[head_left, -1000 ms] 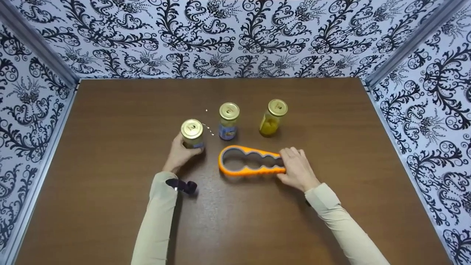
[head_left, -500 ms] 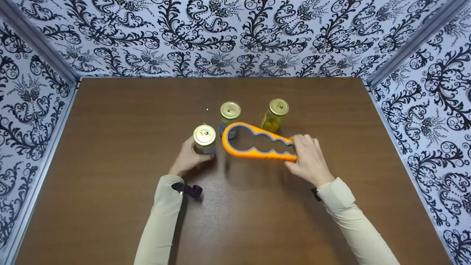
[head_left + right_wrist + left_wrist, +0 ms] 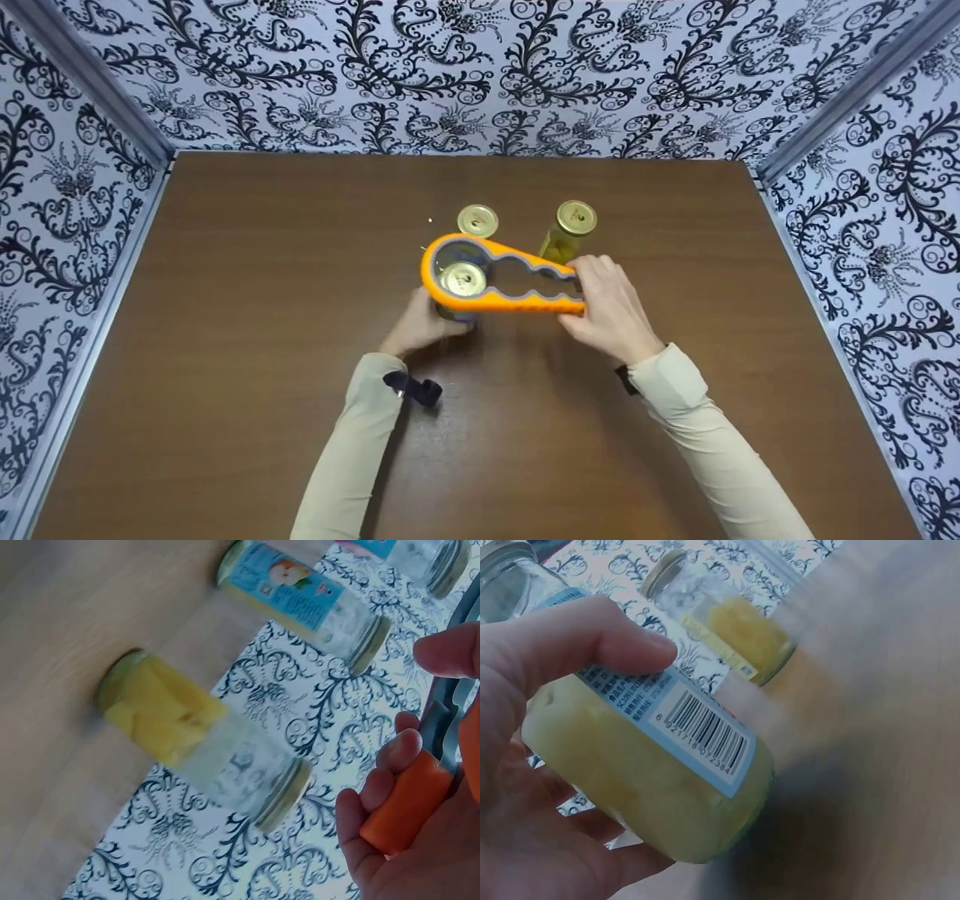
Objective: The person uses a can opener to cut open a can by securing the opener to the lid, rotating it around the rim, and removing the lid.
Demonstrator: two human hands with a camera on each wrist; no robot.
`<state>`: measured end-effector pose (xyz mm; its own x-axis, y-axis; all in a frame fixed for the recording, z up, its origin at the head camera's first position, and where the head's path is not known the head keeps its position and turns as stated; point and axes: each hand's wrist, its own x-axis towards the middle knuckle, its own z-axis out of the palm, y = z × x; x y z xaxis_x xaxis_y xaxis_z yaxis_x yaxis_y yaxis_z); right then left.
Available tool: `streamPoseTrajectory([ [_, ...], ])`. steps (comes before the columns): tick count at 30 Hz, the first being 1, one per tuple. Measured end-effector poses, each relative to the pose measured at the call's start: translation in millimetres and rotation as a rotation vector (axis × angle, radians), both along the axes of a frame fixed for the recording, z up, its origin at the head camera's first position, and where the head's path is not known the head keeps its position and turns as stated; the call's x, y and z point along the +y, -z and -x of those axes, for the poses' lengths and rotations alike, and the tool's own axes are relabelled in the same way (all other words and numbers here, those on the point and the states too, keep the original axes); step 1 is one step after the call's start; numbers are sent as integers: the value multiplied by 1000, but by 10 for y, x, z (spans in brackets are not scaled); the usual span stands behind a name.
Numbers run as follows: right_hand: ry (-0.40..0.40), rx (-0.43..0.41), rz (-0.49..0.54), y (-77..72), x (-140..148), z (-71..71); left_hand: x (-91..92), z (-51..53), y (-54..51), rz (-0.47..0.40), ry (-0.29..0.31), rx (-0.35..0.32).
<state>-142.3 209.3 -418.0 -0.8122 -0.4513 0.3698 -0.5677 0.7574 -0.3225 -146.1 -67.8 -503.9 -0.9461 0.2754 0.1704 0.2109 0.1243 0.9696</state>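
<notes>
My left hand (image 3: 420, 326) grips a glass jar (image 3: 645, 772) of pale yellow fruit, thumb over its blue label with a barcode. The jar's gold lid (image 3: 463, 280) shows through the wide loop of an orange jar opener (image 3: 517, 304) with grey scalloped inner edges. Whether the loop surrounds the lid or hovers above it, I cannot tell. My right hand (image 3: 611, 307) holds the opener's narrow end, fingers (image 3: 394, 754) curled round the orange handle. Whether the held jar's base touches the table is unclear.
Just behind the opener stands a second blue-labelled jar (image 3: 285, 585), mostly hidden in the head view. A jar of yellow fruit pieces (image 3: 161, 709) stands to its right. Small white specks lie on the brown table (image 3: 300, 247). Patterned walls (image 3: 480, 82) enclose its back and sides.
My left hand has brought the jar to the right. The opener has risen from near the table and shifted left, so its loop now overlaps the jar's lid.
</notes>
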Motion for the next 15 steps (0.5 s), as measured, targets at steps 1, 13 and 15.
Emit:
streamPoseTrajectory([
  [1, -8, 1, -2, -6, -25, 5, 17, 13, 56, -2, 0, -14],
  [13, -35, 45, -63, -24, -224, 50, 221, 21, 25, 30, 26, -62],
  [15, -26, 51, -81, -23, -234, 50, 249, 26, 15, 53, 19, -64],
])
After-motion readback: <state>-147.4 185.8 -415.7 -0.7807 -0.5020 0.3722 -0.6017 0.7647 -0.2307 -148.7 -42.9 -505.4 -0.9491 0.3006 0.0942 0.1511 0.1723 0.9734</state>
